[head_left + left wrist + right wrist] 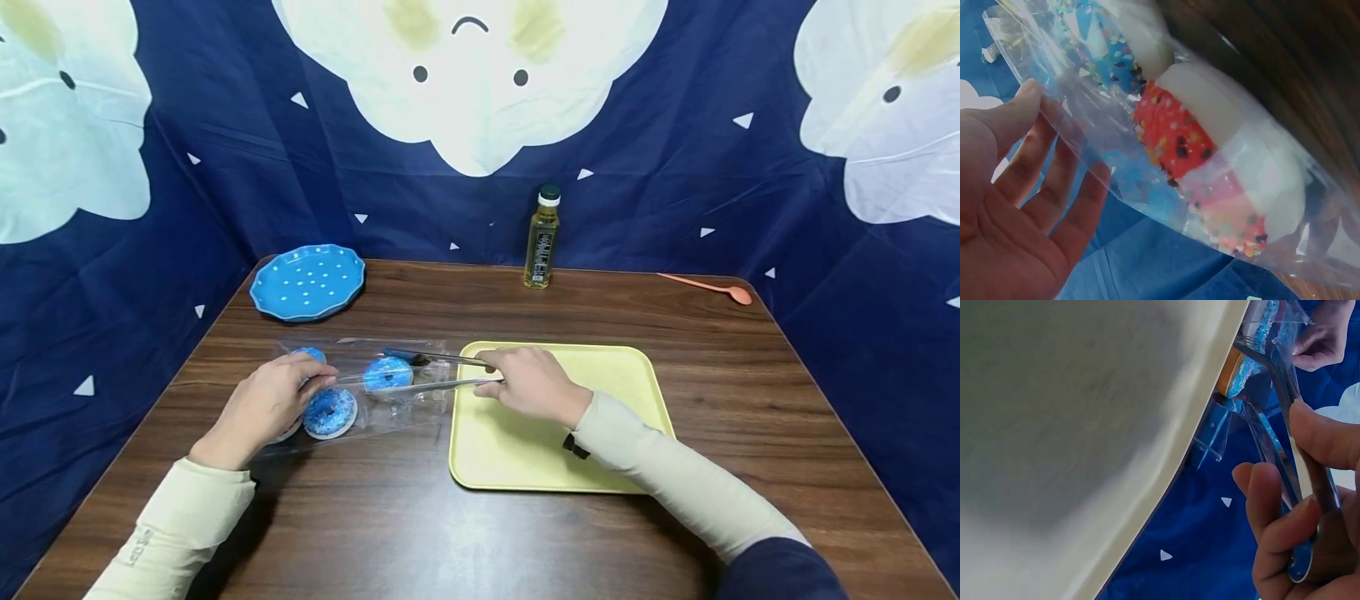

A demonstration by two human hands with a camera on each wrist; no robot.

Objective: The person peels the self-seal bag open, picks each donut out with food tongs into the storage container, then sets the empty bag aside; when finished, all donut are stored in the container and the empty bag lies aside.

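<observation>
My left hand (262,404) pinches the edge of a clear plastic bag (420,417) between thumb and forefinger. Several ring doughnuts lie in the bag, among them a blue-topped doughnut (378,371) near its mouth and a second blue doughnut (341,417) below. The left wrist view also shows a red doughnut (1172,134) with sprinkles through the plastic. In my right hand (536,383) are metal tongs (450,359), gripped near their joined end. Their arms reach leftward into the bag on either side of the nearest blue doughnut; whether the tips touch it, I cannot tell.
Beneath my right hand lies a yellow tray (510,458), its left edge beside the bag. A blue dotted plate (307,283) stands at the back left, an oil bottle (542,242) at the back middle, and an orange spoon (738,295) at the back right of the wooden table (375,533).
</observation>
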